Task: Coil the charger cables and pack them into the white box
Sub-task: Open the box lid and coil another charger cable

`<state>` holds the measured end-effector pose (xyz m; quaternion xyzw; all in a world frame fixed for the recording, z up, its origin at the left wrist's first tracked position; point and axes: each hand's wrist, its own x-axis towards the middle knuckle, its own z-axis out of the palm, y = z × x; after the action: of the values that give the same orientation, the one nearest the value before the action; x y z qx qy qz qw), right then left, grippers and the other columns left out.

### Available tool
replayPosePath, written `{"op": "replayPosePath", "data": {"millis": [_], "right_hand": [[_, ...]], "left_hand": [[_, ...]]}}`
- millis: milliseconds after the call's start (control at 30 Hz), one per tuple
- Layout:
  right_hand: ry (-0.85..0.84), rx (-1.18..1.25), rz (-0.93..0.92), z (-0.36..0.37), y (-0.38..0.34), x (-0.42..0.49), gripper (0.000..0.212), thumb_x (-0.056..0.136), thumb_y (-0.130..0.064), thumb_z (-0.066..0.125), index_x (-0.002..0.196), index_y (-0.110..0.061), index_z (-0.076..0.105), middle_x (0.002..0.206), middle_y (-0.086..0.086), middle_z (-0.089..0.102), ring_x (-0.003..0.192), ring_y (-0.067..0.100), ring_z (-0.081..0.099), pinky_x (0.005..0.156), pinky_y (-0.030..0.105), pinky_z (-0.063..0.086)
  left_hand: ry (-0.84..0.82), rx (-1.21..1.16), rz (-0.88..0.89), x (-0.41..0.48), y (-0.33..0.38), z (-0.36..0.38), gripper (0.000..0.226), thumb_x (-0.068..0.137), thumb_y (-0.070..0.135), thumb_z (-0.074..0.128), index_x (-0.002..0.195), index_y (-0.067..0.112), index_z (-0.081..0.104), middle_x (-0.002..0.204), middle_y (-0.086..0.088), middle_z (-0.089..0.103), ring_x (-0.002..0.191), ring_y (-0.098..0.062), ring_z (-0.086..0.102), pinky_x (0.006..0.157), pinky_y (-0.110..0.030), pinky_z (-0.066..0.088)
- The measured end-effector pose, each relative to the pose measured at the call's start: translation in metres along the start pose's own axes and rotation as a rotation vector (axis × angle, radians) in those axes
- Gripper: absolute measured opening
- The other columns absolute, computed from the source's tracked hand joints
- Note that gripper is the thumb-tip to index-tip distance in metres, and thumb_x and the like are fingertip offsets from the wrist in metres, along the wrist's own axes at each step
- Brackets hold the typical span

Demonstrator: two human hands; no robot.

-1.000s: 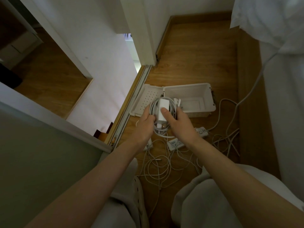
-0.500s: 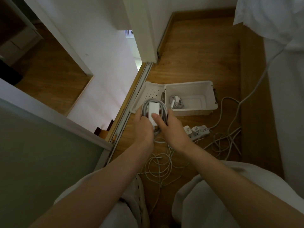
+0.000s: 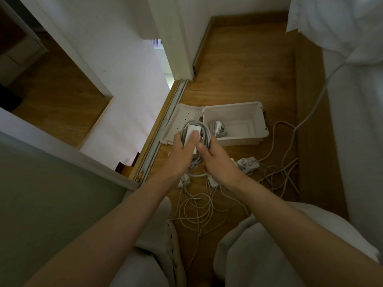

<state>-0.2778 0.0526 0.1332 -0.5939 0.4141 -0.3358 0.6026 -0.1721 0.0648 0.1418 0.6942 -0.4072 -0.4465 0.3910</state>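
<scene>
Two hands hold one bundle. The left hand (image 3: pixel 182 154) grips a coil of pale grey charger cable (image 3: pixel 205 132), its thumb pressing a white rectangular charger brick (image 3: pixel 191 132) flat against the loops. The right hand (image 3: pixel 219 162) curls round the coil's near side. The bundle is held up by the left end of the white plastic box (image 3: pixel 263 125), over its open perforated lid (image 3: pixel 184 119), and is not yet inside. Another small coiled cable (image 3: pixel 217 129) lies in the box's left end. Nearer than the box, loose thin white cables (image 3: pixel 196 208) sprawl on the wooden floor (image 3: pixel 244 65). The coil is probably light and springy, apt to unwind. It is best gripped across all loops, with the stiff brick pinned.
</scene>
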Motion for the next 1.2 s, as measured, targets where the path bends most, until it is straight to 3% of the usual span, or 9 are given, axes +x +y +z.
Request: {"op": "replayPosePath", "data": {"millis": [133, 267, 367, 467, 567, 800, 900, 1033, 1200], "right_hand": [[0.026, -0.029, -0.017, -0.004, -0.002, -0.001, 0.033, 0.101, -0.009, 0.031, 0.128, -0.005, 0.047, 0.112, 0.009, 0.055, 0.077, 0.002, 0.052, 0.062, 0.008, 0.042], [0.146, 0.106, 0.002, -0.006, -0.007, -0.006, 0.033, 0.099, 0.001, 0.029, 0.120, -0.014, 0.049, 0.103, 0.003, 0.057, 0.054, -0.006, 0.049, 0.054, 0.008, 0.043], [0.197, 0.200, 0.052, -0.010, -0.013, -0.005, 0.026, 0.099, -0.003, 0.029, 0.093, -0.025, 0.039, 0.089, 0.002, 0.059, 0.056, -0.003, 0.049, 0.056, 0.013, 0.046], [0.242, 0.191, 0.163, -0.022, -0.016, 0.002, 0.028, 0.098, 0.001, 0.031, 0.115, -0.020, 0.034, 0.089, 0.003, 0.057, 0.072, 0.006, 0.053, 0.061, 0.019, 0.048], [0.196, 0.026, 0.286, -0.029, -0.013, 0.007, 0.069, 0.094, 0.007, 0.036, 0.147, -0.020, 0.001, 0.092, 0.003, 0.059, 0.074, 0.007, 0.055, 0.062, 0.022, 0.049], [0.063, -0.986, 0.187, -0.018, 0.002, 0.001, 0.094, 0.087, 0.004, 0.048, 0.143, -0.007, -0.027, 0.057, 0.000, 0.041, 0.047, 0.010, 0.041, 0.044, 0.022, 0.033], [-0.029, -1.076, 0.071, -0.019, 0.001, -0.001, 0.086, 0.087, 0.004, 0.048, 0.147, -0.006, -0.013, 0.065, 0.000, 0.045, 0.053, 0.012, 0.047, 0.047, 0.023, 0.034], [-0.021, -0.917, -0.033, -0.022, 0.003, 0.002, 0.031, 0.095, -0.009, 0.043, 0.125, -0.016, 0.044, 0.100, 0.005, 0.057, 0.089, 0.024, 0.059, 0.067, 0.030, 0.040], [0.267, -0.462, 0.023, -0.025, 0.009, 0.014, 0.031, 0.101, -0.021, 0.033, 0.121, -0.020, 0.056, 0.075, -0.003, 0.057, 0.065, 0.016, 0.053, 0.056, 0.032, 0.043]], "left_hand": [[0.072, -0.063, -0.069, 0.009, 0.003, -0.009, 0.051, 0.098, 0.049, 0.030, 0.139, 0.018, 0.034, 0.119, -0.008, 0.056, 0.093, -0.016, 0.061, 0.064, -0.025, 0.053], [0.146, -0.135, -0.114, 0.017, 0.005, -0.024, 0.038, 0.099, 0.046, 0.029, 0.120, 0.018, 0.043, 0.095, -0.004, 0.059, 0.079, -0.016, 0.060, 0.057, -0.025, 0.053], [0.124, -0.175, -0.144, 0.021, 0.005, -0.032, 0.039, 0.099, 0.048, 0.027, 0.119, 0.019, 0.044, 0.100, -0.012, 0.060, 0.078, -0.020, 0.059, 0.056, -0.025, 0.051], [0.051, -0.201, -0.147, 0.021, 0.004, -0.029, 0.053, 0.097, 0.053, 0.029, 0.131, 0.016, 0.044, 0.114, -0.019, 0.059, 0.094, -0.032, 0.060, 0.080, -0.043, 0.052], [-0.014, -0.169, -0.111, 0.017, 0.004, -0.021, 0.047, 0.098, 0.050, 0.031, 0.131, 0.019, 0.044, 0.116, -0.016, 0.059, 0.098, -0.032, 0.062, 0.088, -0.048, 0.051], [-0.037, 0.011, -0.152, 0.017, -0.007, -0.007, 0.054, 0.097, 0.052, 0.033, 0.139, 0.018, 0.036, 0.128, -0.013, 0.053, 0.108, -0.029, 0.058, 0.094, -0.049, 0.049], [-0.050, 0.010, -0.217, 0.017, -0.014, -0.003, 0.057, 0.096, 0.054, 0.034, 0.140, 0.018, 0.036, 0.128, -0.015, 0.053, 0.108, -0.030, 0.058, 0.091, -0.047, 0.050], [-0.039, -0.069, -0.251, 0.022, -0.017, -0.007, 0.056, 0.095, 0.057, 0.031, 0.134, 0.018, 0.044, 0.120, -0.017, 0.058, 0.093, -0.025, 0.061, 0.062, -0.031, 0.051], [0.002, -0.236, -0.255, 0.024, -0.015, -0.009, 0.056, 0.095, 0.056, 0.032, 0.133, 0.016, 0.043, 0.118, -0.023, 0.059, 0.094, -0.031, 0.061, 0.079, -0.043, 0.052]]}}
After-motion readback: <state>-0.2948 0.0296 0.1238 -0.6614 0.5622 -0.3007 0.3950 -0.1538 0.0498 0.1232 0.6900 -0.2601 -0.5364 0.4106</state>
